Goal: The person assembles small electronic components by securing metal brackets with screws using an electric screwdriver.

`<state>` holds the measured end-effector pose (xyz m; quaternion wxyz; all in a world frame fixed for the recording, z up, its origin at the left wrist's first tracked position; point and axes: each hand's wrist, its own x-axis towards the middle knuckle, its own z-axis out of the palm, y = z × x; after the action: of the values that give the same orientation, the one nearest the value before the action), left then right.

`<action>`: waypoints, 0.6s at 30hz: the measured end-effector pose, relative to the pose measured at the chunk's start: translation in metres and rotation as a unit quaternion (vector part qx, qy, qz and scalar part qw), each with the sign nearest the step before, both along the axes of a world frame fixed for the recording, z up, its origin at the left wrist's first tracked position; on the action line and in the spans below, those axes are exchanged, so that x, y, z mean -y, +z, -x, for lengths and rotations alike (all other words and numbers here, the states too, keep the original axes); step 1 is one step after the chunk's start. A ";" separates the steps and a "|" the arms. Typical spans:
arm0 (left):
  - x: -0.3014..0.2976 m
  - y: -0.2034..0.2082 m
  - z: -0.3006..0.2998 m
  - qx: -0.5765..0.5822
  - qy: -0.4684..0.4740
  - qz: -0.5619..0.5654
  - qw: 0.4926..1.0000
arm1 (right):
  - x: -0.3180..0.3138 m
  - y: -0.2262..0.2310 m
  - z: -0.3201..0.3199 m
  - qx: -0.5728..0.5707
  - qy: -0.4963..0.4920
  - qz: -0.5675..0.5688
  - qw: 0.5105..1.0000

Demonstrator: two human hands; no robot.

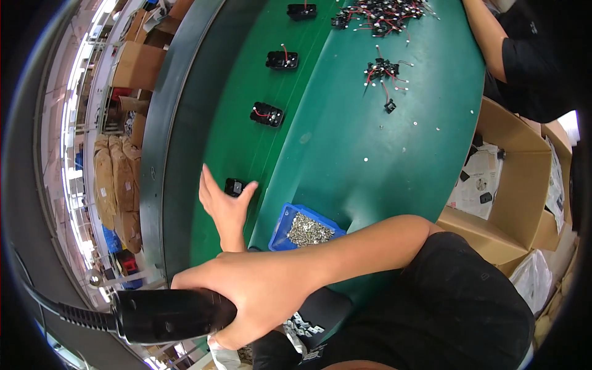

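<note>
My right hand (pixel 262 293) is wrapped around a thick black corded tool that looks like an electric screwdriver (pixel 166 316), low at the left; its tip is out of sight. Beyond it, my left hand (pixel 227 208) reaches over the green conveyor belt (pixel 213 237), thumb and fingers spread. A small black plastic housing (pixel 235 187) lies on the belt between that thumb and fingers, partly covered; I see no grip on it. Farther up the belt sit more black housings with red wires, including one (pixel 267 115) and another (pixel 282 60).
A blue tray (pixel 285 227) of small screws stands right of my left hand. Wired black parts form a small cluster (pixel 383 71) and a larger pile (pixel 388 15) on the green table (pixel 394 154). Another person's arm (pixel 487 37) rests at the far right, above an open cardboard box (pixel 515 185).
</note>
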<state>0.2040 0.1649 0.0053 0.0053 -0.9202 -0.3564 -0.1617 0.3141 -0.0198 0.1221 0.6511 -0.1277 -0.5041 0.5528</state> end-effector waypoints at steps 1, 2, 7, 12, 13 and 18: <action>0.004 0.005 -0.023 0.002 0.001 0.003 1.000 | 0.001 0.000 -0.002 0.000 0.005 0.000 1.000; 0.010 0.012 -0.043 -0.003 -0.051 0.000 0.999 | 0.001 -0.001 -0.001 -0.013 0.025 -0.010 1.000; 0.000 -0.014 -0.108 -0.003 -0.157 -0.036 0.987 | 0.000 0.000 0.031 0.007 0.042 -0.040 0.998; 0.003 -0.033 -0.126 0.024 -0.132 0.060 0.989 | -0.007 -0.013 0.053 -0.074 0.184 0.015 0.980; 0.007 -0.033 -0.129 0.031 -0.134 0.075 0.988 | -0.008 -0.016 0.055 -0.056 0.216 0.038 0.974; 0.005 -0.033 -0.140 0.057 -0.184 0.078 0.978 | -0.002 -0.015 0.060 -0.056 0.228 0.052 0.971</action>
<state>0.3440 0.1604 -0.0281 -0.1165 -0.9568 -0.1926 -0.1839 0.2536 -0.0179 0.1066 0.5273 -0.0124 -0.4534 0.7185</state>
